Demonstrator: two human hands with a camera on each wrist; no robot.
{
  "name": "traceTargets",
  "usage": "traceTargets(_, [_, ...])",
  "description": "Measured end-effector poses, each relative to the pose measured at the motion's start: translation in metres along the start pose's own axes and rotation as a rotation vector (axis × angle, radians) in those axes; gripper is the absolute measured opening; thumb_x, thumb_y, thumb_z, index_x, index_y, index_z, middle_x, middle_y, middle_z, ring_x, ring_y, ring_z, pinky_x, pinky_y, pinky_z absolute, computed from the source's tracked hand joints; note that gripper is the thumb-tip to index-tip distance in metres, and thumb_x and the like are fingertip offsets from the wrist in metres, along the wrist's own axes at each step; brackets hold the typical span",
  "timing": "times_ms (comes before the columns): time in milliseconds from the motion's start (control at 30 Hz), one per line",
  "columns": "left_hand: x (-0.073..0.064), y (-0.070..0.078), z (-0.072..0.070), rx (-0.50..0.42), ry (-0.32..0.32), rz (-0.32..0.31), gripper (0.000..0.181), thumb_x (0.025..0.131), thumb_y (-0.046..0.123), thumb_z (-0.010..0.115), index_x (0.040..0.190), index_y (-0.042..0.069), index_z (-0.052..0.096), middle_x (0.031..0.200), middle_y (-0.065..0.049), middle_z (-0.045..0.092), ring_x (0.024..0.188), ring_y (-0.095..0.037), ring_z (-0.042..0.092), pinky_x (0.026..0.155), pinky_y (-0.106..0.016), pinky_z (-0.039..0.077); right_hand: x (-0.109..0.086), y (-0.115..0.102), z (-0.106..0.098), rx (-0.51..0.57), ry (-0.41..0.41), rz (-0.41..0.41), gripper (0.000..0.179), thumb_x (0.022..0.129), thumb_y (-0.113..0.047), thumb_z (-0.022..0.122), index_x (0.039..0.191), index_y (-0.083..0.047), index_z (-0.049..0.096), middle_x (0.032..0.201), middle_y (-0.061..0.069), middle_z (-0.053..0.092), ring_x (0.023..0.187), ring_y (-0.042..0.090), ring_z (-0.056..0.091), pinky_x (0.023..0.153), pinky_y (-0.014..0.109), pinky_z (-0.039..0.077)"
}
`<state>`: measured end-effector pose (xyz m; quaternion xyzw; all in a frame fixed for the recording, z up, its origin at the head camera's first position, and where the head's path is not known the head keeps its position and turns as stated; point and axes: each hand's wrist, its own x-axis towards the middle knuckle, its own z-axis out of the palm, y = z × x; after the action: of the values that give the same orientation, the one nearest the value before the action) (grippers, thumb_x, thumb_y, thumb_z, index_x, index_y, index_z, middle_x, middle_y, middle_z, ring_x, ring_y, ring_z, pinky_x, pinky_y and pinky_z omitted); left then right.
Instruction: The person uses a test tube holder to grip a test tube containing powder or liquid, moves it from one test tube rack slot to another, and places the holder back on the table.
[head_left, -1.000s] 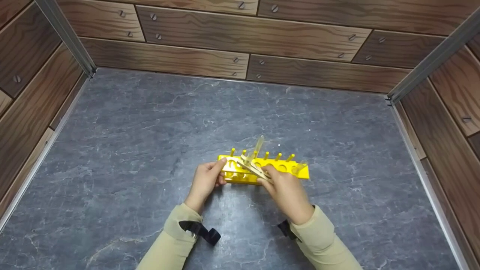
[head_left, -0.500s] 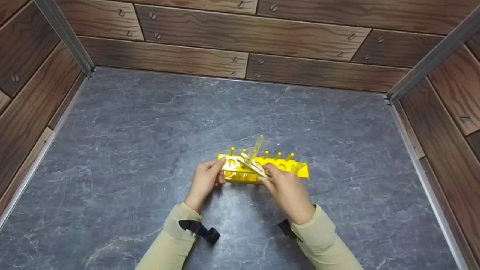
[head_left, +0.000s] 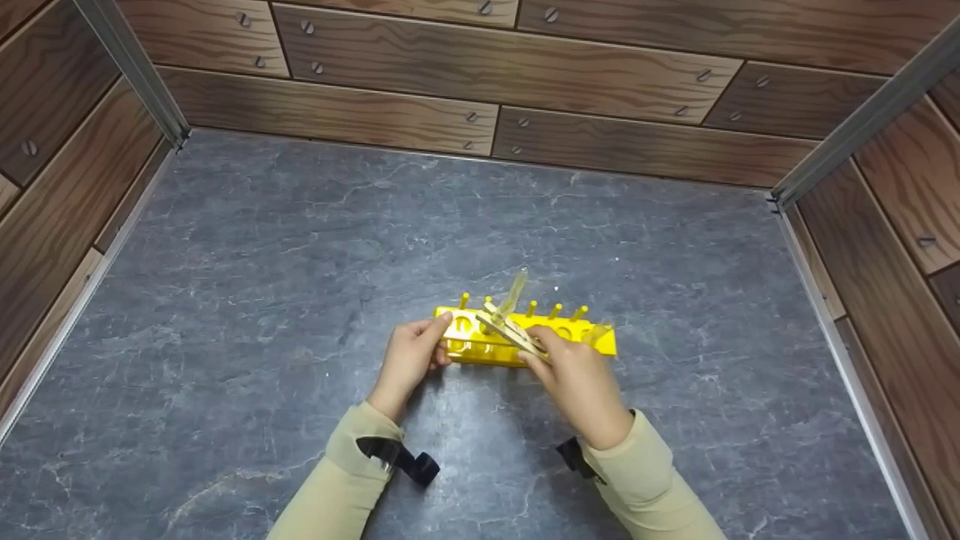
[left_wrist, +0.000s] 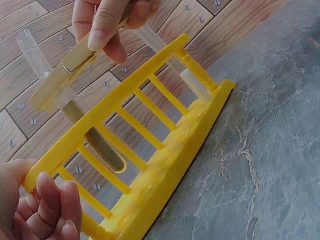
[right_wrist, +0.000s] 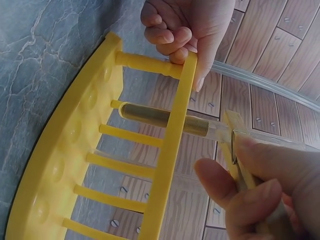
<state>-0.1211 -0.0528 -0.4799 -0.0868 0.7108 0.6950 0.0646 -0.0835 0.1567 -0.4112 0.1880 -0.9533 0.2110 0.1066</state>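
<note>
Tube: likely light, stiff, slick, fragile; best held high.
Right hand: fingers pinch clamp on tube.
Left hand: fingers pinch rack, well off worktop's back edge.

Bright yellow rack, pale tan clamp, olive-brown tube contents, white-veined grey tabletop, brown wood-grain walls

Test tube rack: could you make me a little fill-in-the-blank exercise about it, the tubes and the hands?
1. The rack is coloured ____.
2. The left hand grips one ____ of it, not the middle.
3. The right hand holds a clamp that looks made of ____.
4. The clamped tube has dark contents, while those of the end tube look ____.

Missing words: yellow; end; wood; white.
</note>
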Motion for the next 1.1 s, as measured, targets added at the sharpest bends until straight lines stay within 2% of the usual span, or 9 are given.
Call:
traceTargets(400, [0.0002, -0.001, 0.0003, 0.003, 0.009, 0.007, 0.043, 0.091, 0.036, 0.06, 0.065, 0.001, 0.059, 0.048, 0.0, 0.052, 0.045, -0.015, 0.054, 0.045, -0.025, 0.042, 0.0005, -0.0018, -0.0041, 0.01, -0.012, 0.017, 0.027, 0.085, -0.02, 0.069, 0.106, -0.005, 0.063, 0.081, 0.008, 0.068, 0.05, 0.008, 0.045, 0.048, 0.025, 0.042])
traceTargets(767, [0.0009, -0.0001, 0.0, -0.038, -0.003, -0.024, 0.042, 0.091, 0.033, 0.06, 0.069, -0.003, 0.06, 0.048, 0.0, 0.052, 0.043, -0.012, 0.051, 0.043, -0.024, 0.04, -0.0002, -0.0017, -0.0062, 0.008, -0.004, 0.01, 0.028, 0.085, -0.022, 0.069, 0.107, -0.005, 0.062, 0.084, 0.008, 0.068, 0.053, 0.009, 0.048, 0.05, 0.026, 0.043])
traceTargets(900, [0.0009, -0.0009, 0.0008, -0.042, 0.004, -0.007, 0.041, 0.091, 0.032, 0.061, 0.065, 0.0, 0.058, 0.047, 0.0, 0.052, 0.042, -0.01, 0.05, 0.043, -0.023, 0.04, -0.0004, -0.0022, -0.0074, 0.005, 0.014, -0.006, 0.029, 0.085, -0.021, 0.069, 0.107, -0.004, 0.062, 0.083, 0.009, 0.068, 0.051, 0.009, 0.046, 0.05, 0.026, 0.043])
traceTargets(1100, [0.0011, -0.0006, 0.0007, -0.025, 0.004, 0.007, 0.043, 0.091, 0.03, 0.061, 0.064, -0.002, 0.057, 0.046, 0.0, 0.051, 0.042, -0.01, 0.049, 0.043, -0.023, 0.039, -0.0003, -0.0023, -0.0089, 0.0, 0.039, -0.035, 0.028, 0.084, -0.02, 0.07, 0.106, -0.004, 0.062, 0.083, 0.01, 0.068, 0.05, 0.009, 0.045, 0.05, 0.028, 0.044])
